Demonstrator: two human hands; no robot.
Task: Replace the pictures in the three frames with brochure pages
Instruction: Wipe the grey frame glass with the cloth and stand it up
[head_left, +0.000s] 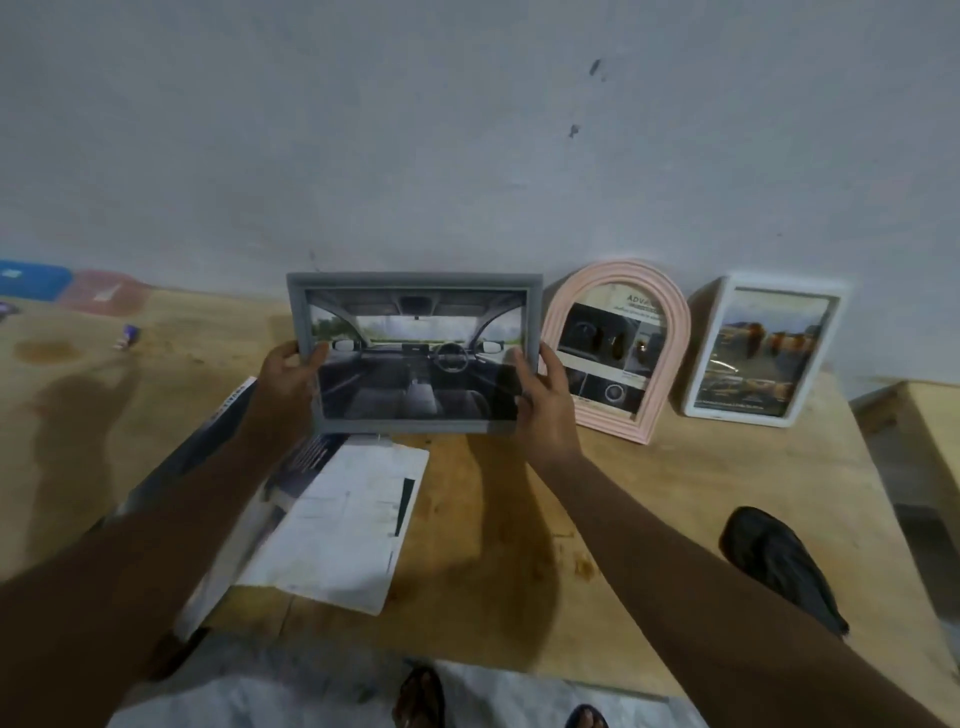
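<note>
With the left hand (285, 379) and right hand (545, 400) each gripping a side edge of the grey frame (415, 358), held upright by the far wall just left of the pink arched frame (615, 353), any rightward drift could topple that neighbour

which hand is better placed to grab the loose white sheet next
Left, probably: the left hand grips the left edge of the grey frame, nearer the white sheet; the right hand holds the far edge by the pink frame.

Plain workroom or workshop: raw, stained plywood worktop (675, 493) pushed against bare, scuffed grey wall (467, 130).
</note>
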